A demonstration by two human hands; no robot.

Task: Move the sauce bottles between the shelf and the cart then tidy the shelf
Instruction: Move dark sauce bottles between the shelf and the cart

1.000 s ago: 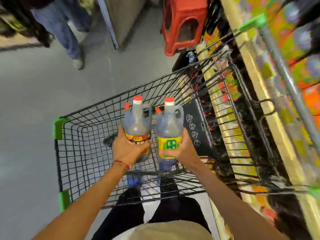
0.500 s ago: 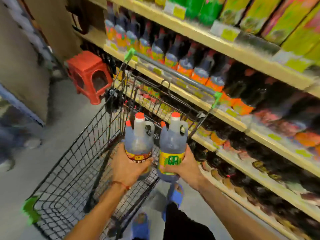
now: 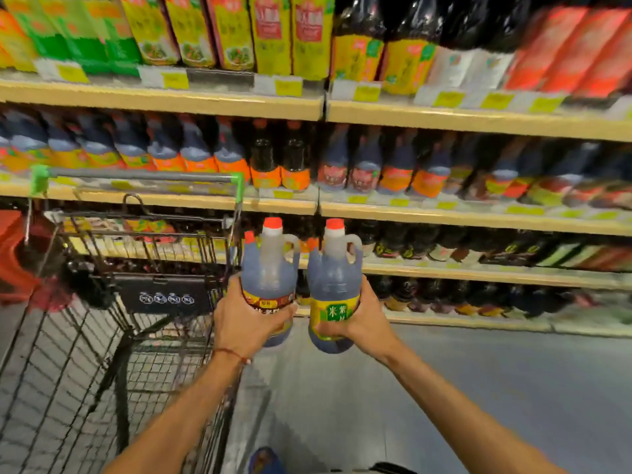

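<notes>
So: one bottle per hand, both up off the cart

Head view: L hand (image 3: 244, 319) gripped the red-label bottle (image 3: 268, 271) low down, fingers curled over the label. R hand (image 3: 362, 319) gripped the green-label bottle (image 3: 333, 278) the same way, w/ fingers wrapped round its lower half. Both bottles were upright, red caps up, side by side w/ a thin gap, held in the air in front of the shelf (image 3: 444, 217), just right of the wire cart (image 3: 102, 336). Rows of dark bottles filled the shelf behind.
</notes>
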